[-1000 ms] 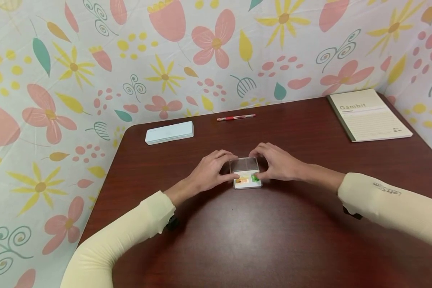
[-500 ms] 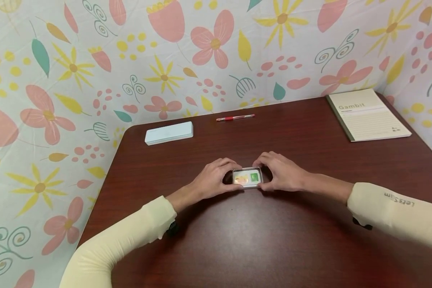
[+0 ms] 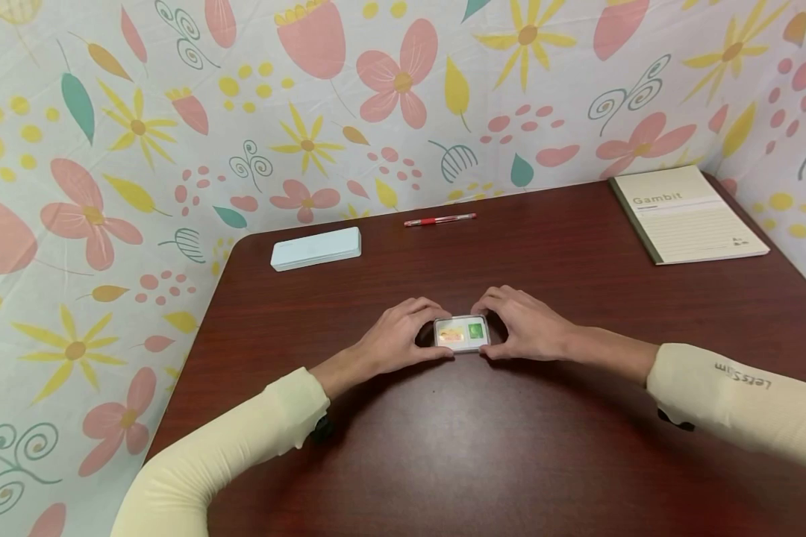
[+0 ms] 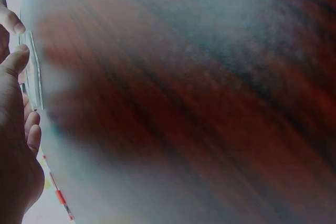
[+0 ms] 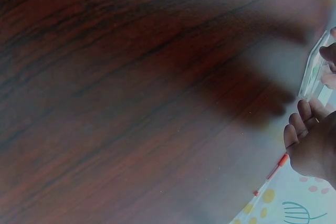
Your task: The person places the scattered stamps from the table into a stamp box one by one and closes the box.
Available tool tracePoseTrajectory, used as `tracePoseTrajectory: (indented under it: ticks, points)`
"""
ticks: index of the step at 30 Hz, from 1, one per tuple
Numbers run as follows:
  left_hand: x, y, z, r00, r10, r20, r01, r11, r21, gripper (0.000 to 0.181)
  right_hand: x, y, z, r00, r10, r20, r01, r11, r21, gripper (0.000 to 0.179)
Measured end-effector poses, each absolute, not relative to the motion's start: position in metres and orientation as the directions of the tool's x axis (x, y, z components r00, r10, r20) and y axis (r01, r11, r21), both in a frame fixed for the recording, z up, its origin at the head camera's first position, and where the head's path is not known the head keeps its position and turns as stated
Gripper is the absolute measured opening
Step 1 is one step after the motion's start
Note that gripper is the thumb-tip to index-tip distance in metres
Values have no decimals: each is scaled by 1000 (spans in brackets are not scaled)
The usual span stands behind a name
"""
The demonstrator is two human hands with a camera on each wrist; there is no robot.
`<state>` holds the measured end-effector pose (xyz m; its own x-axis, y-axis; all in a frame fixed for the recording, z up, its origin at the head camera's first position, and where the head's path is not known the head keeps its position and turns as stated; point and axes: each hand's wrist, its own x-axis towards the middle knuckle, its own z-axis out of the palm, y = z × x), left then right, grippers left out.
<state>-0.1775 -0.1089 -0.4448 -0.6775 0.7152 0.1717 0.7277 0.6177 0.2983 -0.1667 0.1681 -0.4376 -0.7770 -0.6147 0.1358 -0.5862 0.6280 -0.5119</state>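
Note:
A small clear plastic case [image 3: 462, 333] lies between both hands at the middle of the table, its lid down. Inside shows a white insert with an orange patch on the left and a green patch on the right. My left hand [image 3: 403, 333] holds the left end, thumb at the near edge and fingers at the far edge. On the right end my right hand [image 3: 529, 327] grips in the same way. In the left wrist view, the case [image 4: 34, 72] appears edge-on beside the left hand [image 4: 18, 129]. The right wrist view has its transparent edge [image 5: 313, 66] above the right hand [image 5: 317, 142].
A pale blue oblong box [image 3: 316, 248] sits at the back left of the dark wooden table [image 3: 443, 447]. A red pen [image 3: 439, 220] lies near the back edge. At the far right is a notebook [image 3: 688, 215] marked "Gambit". Flowered cloth [image 3: 175, 149] hangs behind.
One second ago the case's lid stood raised at the back; half a second ago it was down. Both hands came slightly nearer with it and have hardly moved since.

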Motion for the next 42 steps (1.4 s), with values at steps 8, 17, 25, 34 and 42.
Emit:
tracePoseTrajectory:
  ticks: [8, 17, 25, 34, 42]
  points:
    - [-179, -109, -447, -672, 718, 183, 734, 611, 298, 58, -167, 167, -438, -775, -618, 132, -589, 631, -505, 51]
    - [-180, -108, -448, -673, 718, 174, 732, 615, 293, 59, -167, 167, -437, -775, -620, 126, -588, 632, -505, 52]
    - [-179, -108, -447, -674, 718, 172, 731, 614, 298, 59, -169, 167, -439, -774, -622, 120, -584, 627, -515, 53]
    - [-178, -107, -447, -682, 714, 161, 722, 622, 302, 59, -170, 168, -436, -770, -627, 122, -584, 614, -531, 53]
    - [-179, -106, -447, -690, 709, 147, 712, 627, 317, 60, -169, 167, -436, -778, -619, 109, -569, 618, -542, 53]
